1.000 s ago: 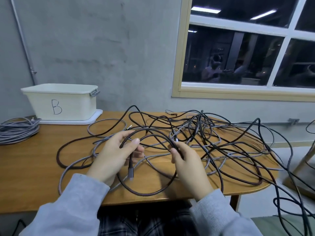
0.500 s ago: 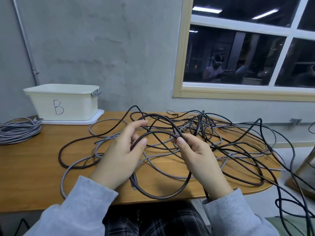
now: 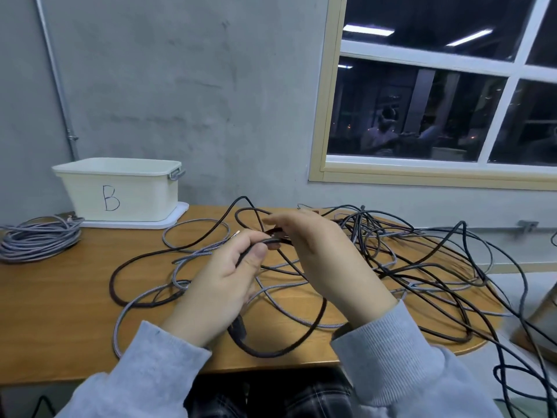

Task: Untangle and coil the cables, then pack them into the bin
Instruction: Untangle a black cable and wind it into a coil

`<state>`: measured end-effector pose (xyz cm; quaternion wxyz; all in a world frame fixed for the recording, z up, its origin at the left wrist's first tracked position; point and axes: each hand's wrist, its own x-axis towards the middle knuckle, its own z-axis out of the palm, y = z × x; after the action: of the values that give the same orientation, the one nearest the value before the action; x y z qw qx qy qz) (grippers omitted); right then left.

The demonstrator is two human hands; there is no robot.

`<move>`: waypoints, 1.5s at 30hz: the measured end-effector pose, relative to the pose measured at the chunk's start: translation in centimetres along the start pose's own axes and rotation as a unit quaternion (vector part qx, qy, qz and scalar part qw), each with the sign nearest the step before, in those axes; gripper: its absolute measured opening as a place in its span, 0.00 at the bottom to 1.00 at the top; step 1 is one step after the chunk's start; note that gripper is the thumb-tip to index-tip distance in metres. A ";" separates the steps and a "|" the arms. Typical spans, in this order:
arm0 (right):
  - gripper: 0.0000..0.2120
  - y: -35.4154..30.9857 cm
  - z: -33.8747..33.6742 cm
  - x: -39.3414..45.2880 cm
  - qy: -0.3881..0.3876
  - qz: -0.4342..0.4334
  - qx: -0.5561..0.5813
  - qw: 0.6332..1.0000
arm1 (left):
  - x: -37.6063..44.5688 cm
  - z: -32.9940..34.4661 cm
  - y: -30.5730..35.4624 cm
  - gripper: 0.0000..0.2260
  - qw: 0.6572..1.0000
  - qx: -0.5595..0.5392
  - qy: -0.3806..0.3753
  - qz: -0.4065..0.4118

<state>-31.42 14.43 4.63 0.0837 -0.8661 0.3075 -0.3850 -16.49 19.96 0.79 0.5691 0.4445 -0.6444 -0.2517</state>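
Grey concrete wall and a dark window back the wooden tabletop [image 3: 45, 312] you are seated at, where a sprawling tangle of cables [image 3: 407, 260] covers the right half and spills over the far right edge toward the floor. Your left hand [image 3: 223, 285] is closed around a dark braided cable [image 3: 289, 342], thumb pressing it against the fingers, with a loop of it sagging below your wrists near the front edge and its plug end [image 3: 239, 325] hanging under your palm. Your right hand [image 3: 325, 260] is raised just beside the left, fingers curled over what looks like the same cable where the two hands meet, though its back faces the camera and you cannot see the exact grip. The bin [image 3: 120, 191], cream with a letter B on its side, stands on its lid at the back left, well apart from your hands, and nothing can be seen inside it from this angle. A grey coiled bundle [image 3: 36, 239] lies to the left of the bin, so one cable appears already wound but not packed. You seem to be at the coiling step for the dark cable, forming early loops. The next move probably calls for drawing more length out of the tangle with your right hand, and feeding it into your left while watching where it crosses the grey braided cable [image 3: 193, 257] so it does not drag the whole heap.
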 end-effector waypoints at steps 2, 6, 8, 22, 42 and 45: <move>0.14 0.0 0.1 -0.3 0.016 0.000 0.037 0.999 | -0.1 -0.2 0.2 0.09 1.000 -0.017 0.013 -0.007; 0.12 1.6 -0.1 -2.0 0.134 0.076 0.122 0.980 | -0.2 -0.8 0.5 0.09 0.987 -0.136 0.060 -0.054; 0.11 2.6 -0.5 -2.8 0.189 0.136 0.140 0.962 | -0.1 -1.2 0.6 0.10 0.982 -0.151 0.082 -0.074; 0.25 0.9 2.5 -3.6 0.039 0.064 0.012 0.997 | -0.4 0.2 0.9 0.12 0.946 -0.268 0.112 -0.147; 0.09 1.4 2.2 -3.9 0.205 0.171 0.219 0.939 | -0.9 0.4 -0.3 0.14 0.951 -0.258 -0.021 -0.170; 0.09 2.0 1.8 -3.7 0.221 0.207 0.227 0.926 | -0.9 0.4 -0.4 0.12 0.958 -0.213 -0.053 -0.186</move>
<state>-32.94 14.91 0.33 0.2857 -0.6339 0.3945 -0.6008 -16.81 20.50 -0.13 0.5587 0.4108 -0.5113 -0.5077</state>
